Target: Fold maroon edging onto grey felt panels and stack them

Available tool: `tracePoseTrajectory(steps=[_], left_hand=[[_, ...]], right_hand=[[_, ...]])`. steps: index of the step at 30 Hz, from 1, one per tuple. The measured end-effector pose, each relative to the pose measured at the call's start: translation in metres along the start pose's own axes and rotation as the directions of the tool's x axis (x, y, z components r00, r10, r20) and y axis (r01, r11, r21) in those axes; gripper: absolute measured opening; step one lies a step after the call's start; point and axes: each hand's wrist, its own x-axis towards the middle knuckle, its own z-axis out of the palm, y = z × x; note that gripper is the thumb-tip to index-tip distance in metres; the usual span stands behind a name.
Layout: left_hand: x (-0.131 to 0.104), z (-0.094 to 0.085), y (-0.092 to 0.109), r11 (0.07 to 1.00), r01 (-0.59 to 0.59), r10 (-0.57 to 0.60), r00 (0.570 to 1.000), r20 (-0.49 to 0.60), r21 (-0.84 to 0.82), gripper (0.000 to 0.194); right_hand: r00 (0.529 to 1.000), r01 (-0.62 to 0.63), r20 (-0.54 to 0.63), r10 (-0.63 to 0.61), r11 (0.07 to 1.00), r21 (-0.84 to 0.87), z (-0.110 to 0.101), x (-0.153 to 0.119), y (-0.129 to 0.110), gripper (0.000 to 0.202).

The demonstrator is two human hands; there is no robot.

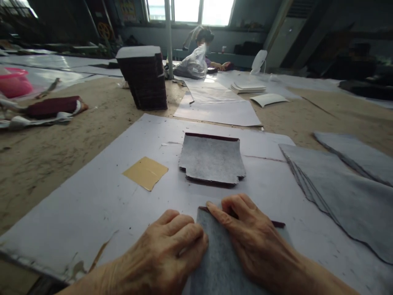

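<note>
In front of me lies a grey-backed sheet with a dark maroon edge turned over along its far side. My left hand has curled fingers closed at the sheet's left edge; its thumb side touches that edge. Across the sheet rests my right hand, its index finger pressing the turned edge near the far left corner and its other fingers bent under. The palm side of this hand is hidden. Just beyond them, a similar grey piece lies flat, with maroon strips along its far and near sides and notched near corners.
Both pieces lie on a white board. A tan card lies left, and grey-backed sheets overlap at right. Behind stand a tall dark stack, white sheets and a pink basin. A person sits across the table.
</note>
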Motion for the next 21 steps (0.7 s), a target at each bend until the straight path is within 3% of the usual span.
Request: tracePoseTrajectory(steps=[5, 14, 21], left_hand=[[0.0, 0.003, -0.003, 0.999, -0.007, 0.008, 0.999, -0.039, 0.033, 0.028], [-0.002, 0.002, -0.003, 0.999, -0.001, 0.001, 1.0, 0.0, 0.039, 0.029], [-0.004, 0.005, -0.004, 1.0, -0.026, 0.026, 1.0, -0.01, 0.013, 0.028]], right_hand=[[0.999, 0.012, 0.047, -0.009, 0.999, -0.052, 0.001, 0.001, 0.0, 0.047], [0.992, 0.055, 0.12, -0.032, 0.98, -0.191, 0.002, 0.007, -0.003, 0.049], [0.976, 0.045, 0.215, 0.028, 0.944, -0.327, 0.001, 0.018, -0.011, 0.057]])
